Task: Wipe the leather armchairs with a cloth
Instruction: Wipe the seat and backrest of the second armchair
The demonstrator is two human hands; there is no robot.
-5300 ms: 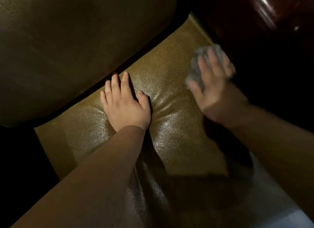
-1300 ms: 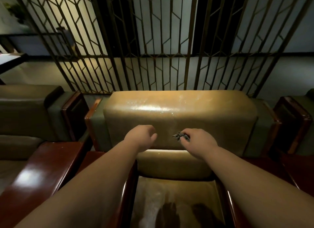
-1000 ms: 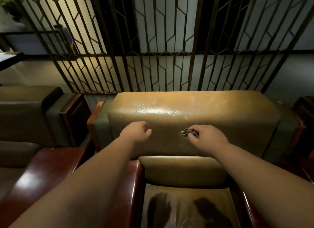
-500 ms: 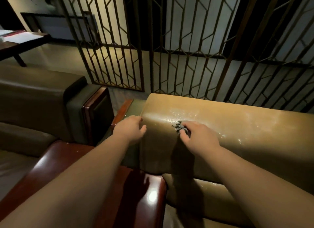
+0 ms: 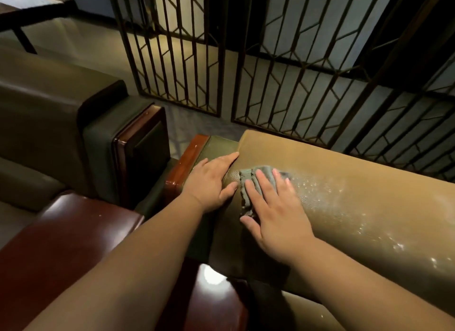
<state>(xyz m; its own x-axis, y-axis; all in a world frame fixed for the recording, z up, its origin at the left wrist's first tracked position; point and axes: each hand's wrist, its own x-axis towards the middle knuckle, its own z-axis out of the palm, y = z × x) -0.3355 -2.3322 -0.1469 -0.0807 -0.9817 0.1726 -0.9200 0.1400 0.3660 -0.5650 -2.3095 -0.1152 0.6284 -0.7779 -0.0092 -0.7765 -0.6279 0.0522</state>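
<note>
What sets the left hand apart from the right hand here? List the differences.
The right hand presses a grey cloth flat on the tan backrest; the left hand holds nothing.
The left hand rests at the backrest's left end, by the green side panel; the right hand lies further in, next to wet specks.
The right hand's fingers are spread; the left hand's lie together.
Both lie flat and open on the same armchair.

Metal lattice screen point(image 5: 283, 67), dark bars in a geometric pattern, is standing upright behind the seating and spanning most of the background. Pale glossy floor point(image 5: 81, 45) is showing at upper left and reflecting light. Dark table point(image 5: 27, 8) is sitting at the top left corner, carrying a striped item, partly cropped.
</note>
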